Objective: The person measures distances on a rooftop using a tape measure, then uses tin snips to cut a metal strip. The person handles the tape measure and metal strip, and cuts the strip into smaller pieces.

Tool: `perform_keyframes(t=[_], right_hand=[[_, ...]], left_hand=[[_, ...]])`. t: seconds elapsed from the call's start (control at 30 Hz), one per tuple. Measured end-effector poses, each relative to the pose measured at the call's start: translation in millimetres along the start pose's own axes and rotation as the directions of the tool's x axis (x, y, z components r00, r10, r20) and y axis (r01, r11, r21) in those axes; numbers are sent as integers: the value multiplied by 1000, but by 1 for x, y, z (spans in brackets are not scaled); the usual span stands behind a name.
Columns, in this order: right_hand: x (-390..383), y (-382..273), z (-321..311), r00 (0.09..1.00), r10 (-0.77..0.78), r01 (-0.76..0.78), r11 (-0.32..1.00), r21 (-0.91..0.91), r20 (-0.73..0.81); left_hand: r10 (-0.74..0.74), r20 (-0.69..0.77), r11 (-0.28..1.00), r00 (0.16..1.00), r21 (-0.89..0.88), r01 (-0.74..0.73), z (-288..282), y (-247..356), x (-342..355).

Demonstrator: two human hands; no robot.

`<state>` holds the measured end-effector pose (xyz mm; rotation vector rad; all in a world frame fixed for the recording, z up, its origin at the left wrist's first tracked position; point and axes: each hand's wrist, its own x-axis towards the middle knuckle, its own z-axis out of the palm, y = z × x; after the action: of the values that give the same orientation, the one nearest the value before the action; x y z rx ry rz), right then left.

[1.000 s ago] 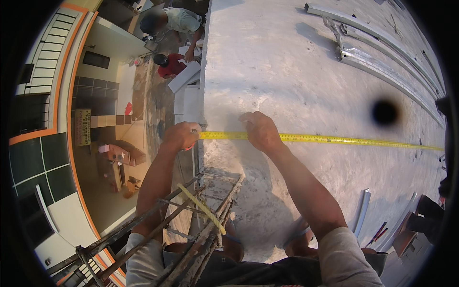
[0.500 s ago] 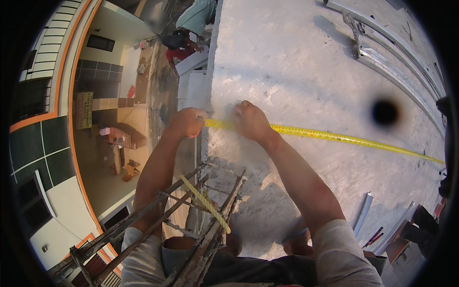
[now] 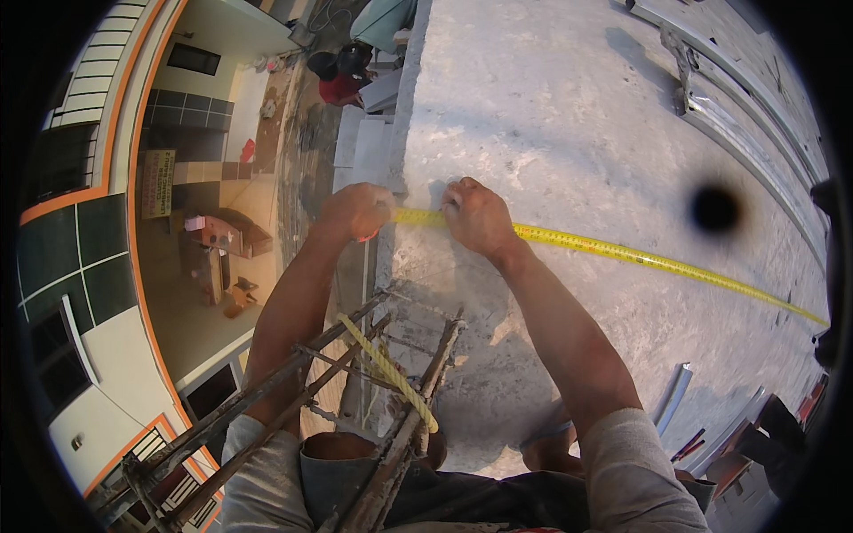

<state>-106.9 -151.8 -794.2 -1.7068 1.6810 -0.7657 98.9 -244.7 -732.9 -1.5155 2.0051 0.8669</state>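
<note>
A yellow tape measure (image 3: pixel 613 252) stretches across the rough grey concrete slab (image 3: pixel 533 107) to the right rim of the view. At the slab's left edge my left hand (image 3: pixel 357 211) is closed around the tape's near end; a bit of red-orange shows under the fingers, and the rest of the case is hidden. A short way to the right, my right hand (image 3: pixel 482 218) has its fingers curled in over the blade. The yellow band runs in on one side of this hand and out on the other. My palm covers the part in between.
A rusty steel bar frame (image 3: pixel 431 377) with yellow rope (image 3: pixel 386 364) rises between my arms. Left of the slab edge is a drop to a lower level, where a person in red (image 3: pixel 342 89) crouches by pale blocks (image 3: pixel 369 151). Metal channels (image 3: pixel 737 133) lie at upper right.
Both hands have shifted slightly right and up in the view, along with the slab edge and frame. The tape's far end appears lower at the right rim.
</note>
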Motion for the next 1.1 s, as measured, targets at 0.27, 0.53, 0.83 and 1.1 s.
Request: perform_keyframes(t=[0.27,0.53,0.83,1.1], right_hand=[[-1,4,1,998,-64,64,998,-5,2],[-1,5,3,998,-66,66,997,-28,17],[0,6,6,998,-44,46,997,-66,33],[0,3,5,999,-32,32,998,-48,2]], left_hand=[[-23,9,1000,1000,5,23,-3,4,-2],[-19,-4,1000,1000,0,19,0,1,0],[-22,-28,999,999,46,23,4,0,2],[-49,-34,998,998,35,50,0,7,-4]])
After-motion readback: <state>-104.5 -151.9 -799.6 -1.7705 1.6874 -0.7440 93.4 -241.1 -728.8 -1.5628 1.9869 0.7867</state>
